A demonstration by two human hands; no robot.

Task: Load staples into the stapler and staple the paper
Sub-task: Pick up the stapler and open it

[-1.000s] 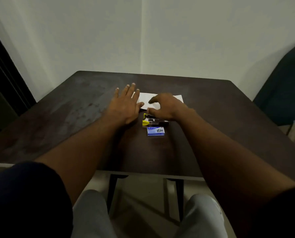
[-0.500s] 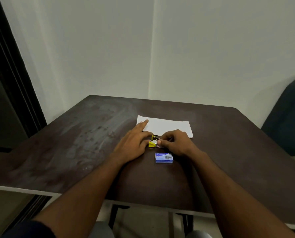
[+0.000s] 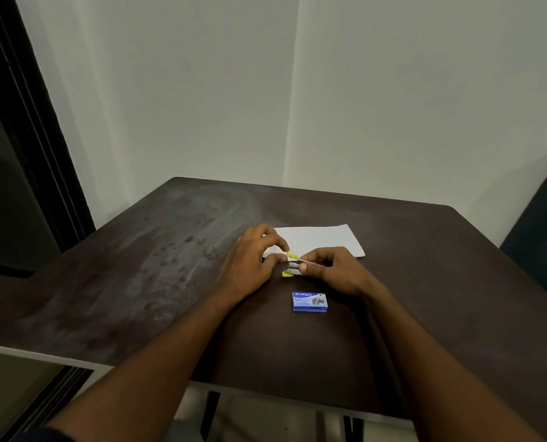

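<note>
A small yellow and black stapler [image 3: 292, 265] sits between my two hands at the middle of the dark table [image 3: 144, 266]. My left hand [image 3: 249, 263] pinches its yellow left end with thumb and fingers. My right hand [image 3: 332, 269] grips its right part, and the stapler's top looks swung open. A white sheet of paper [image 3: 323, 239] lies flat just behind the hands. A small blue box of staples [image 3: 309, 302] lies closed on the table in front of the stapler, touching neither hand.
A dark chair [image 3: 539, 237] stands at the table's right side. A dark door frame [image 3: 33, 129] runs along the left wall. A single loose staple [image 3: 158, 318] lies on the table's left front. The table's near edge is close to my body.
Both hands came off the paper and closed on the stapler. The stapler is now lifted a little and its top pulled open. The camera tilted up.
</note>
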